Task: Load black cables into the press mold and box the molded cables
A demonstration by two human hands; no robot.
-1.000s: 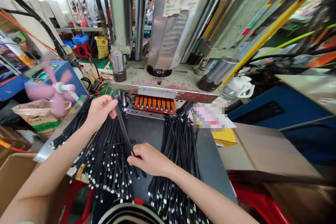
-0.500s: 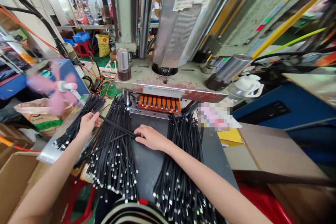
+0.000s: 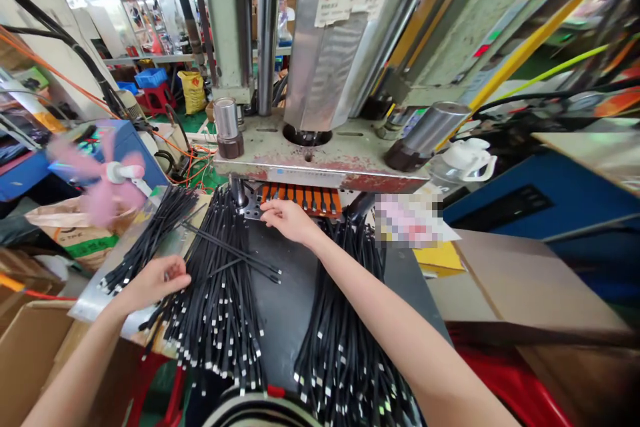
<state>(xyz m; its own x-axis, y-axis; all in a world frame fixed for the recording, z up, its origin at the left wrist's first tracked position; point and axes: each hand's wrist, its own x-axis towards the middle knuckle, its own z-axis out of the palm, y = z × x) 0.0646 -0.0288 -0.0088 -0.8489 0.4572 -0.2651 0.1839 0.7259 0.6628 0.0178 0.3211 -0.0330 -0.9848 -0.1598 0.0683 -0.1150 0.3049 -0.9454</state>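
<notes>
My left hand [image 3: 163, 277] hovers at the left edge of a pile of black cables [image 3: 215, 300], its fingers loosely curled and apart with nothing seen in them. Several loose cables [image 3: 245, 255] lie slantwise across that pile, their metal-tipped ends on the dark tabletop [image 3: 275, 320]. My right hand [image 3: 289, 220] is at the front left of an orange fixture [image 3: 320, 201] in the press, fingers slightly bent and apart, no cable visible in them. Black cable ends sit side by side in the fixture. My right hand hides part of its left end.
A second cable pile [image 3: 340, 320] spreads under my right forearm, and a smaller bundle [image 3: 160, 220] lies at the left. The press plate [image 3: 320, 163] overhangs the fixture between metal posts. A pink fan [image 3: 107, 173] spins at the left. A clear jug [image 3: 465, 160] stands at the right.
Both hands have let go of the cables held across the left pile. My left hand has moved down toward me; my right hand has moved up to the orange fixture.
</notes>
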